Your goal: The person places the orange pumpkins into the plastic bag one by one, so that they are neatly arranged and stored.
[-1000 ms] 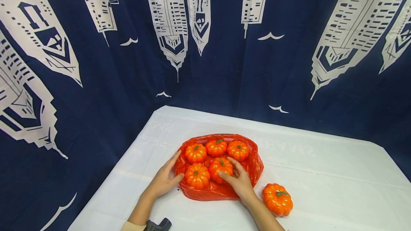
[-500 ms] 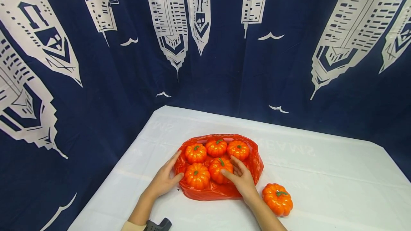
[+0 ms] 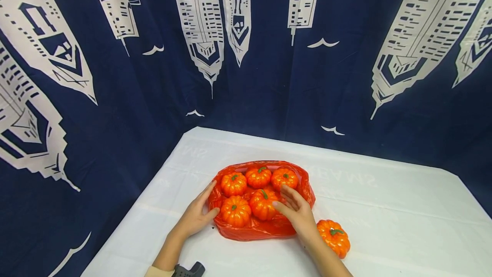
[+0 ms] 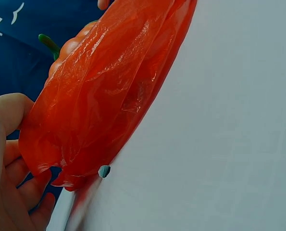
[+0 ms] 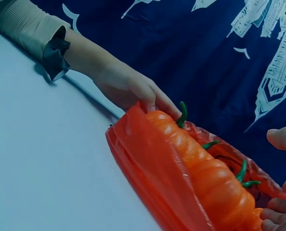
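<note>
A red plastic bag (image 3: 253,233) stands with its mouth spread wide, and several small orange toy pumpkins with green stems sit inside in two rows. My left hand (image 3: 195,216) rests against the bag's left end, thumb at the front and fingers extended along the side. Over the bag's right part, my right hand (image 3: 301,215) has its fingers spread and holds nothing, just right of the front middle pumpkin (image 3: 263,206). Another pumpkin (image 3: 335,239) lies outside the bag on the right, partly hidden behind my right forearm.
A white-covered table (image 3: 403,217) carries everything. Behind it hangs a dark blue curtain (image 3: 265,93) printed with white buildings. A dark strap device (image 3: 189,270) sits on my left wrist. One small dark speck (image 4: 104,171) shows beside the bag in the left wrist view.
My right hand has drawn off the front middle pumpkin and moved to the right, its fingers now apart from it. My left hand has stayed at the bag's end.
</note>
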### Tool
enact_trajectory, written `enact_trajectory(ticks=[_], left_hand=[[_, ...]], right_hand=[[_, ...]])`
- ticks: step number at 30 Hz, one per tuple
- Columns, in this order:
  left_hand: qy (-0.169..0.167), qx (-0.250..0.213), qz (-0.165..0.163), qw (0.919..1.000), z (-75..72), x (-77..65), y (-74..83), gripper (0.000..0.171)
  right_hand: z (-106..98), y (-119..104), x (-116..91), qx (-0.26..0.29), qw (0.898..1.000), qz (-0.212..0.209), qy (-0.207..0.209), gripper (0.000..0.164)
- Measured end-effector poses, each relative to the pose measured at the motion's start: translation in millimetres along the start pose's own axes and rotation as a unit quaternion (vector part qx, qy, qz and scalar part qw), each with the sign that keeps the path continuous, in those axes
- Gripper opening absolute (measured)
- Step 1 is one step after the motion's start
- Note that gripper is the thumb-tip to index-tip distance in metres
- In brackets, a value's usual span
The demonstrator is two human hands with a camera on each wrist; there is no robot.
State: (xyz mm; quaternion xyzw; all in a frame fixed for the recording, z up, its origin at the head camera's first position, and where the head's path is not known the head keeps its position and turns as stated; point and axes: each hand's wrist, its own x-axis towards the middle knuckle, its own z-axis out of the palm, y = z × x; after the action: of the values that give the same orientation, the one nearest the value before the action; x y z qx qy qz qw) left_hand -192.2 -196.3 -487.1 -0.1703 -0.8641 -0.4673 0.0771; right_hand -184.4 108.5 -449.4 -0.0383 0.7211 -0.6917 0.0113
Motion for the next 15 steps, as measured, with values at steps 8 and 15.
enact_trajectory(ticks=[8, 15], left_hand=[[0.000, 0.001, -0.002, 1.0000, 0.3, 0.2, 0.4, 0.075], [0.001, -0.001, -0.002, 1.0000, 0.8, -0.2, -0.4, 0.075]], right_hand=[[-14, -15, -11, -0.010, 1.000, 0.008, 0.002, 0.060], [-31, -24, -22, -0.029, 1.000, -0.005, 0.007, 0.063]])
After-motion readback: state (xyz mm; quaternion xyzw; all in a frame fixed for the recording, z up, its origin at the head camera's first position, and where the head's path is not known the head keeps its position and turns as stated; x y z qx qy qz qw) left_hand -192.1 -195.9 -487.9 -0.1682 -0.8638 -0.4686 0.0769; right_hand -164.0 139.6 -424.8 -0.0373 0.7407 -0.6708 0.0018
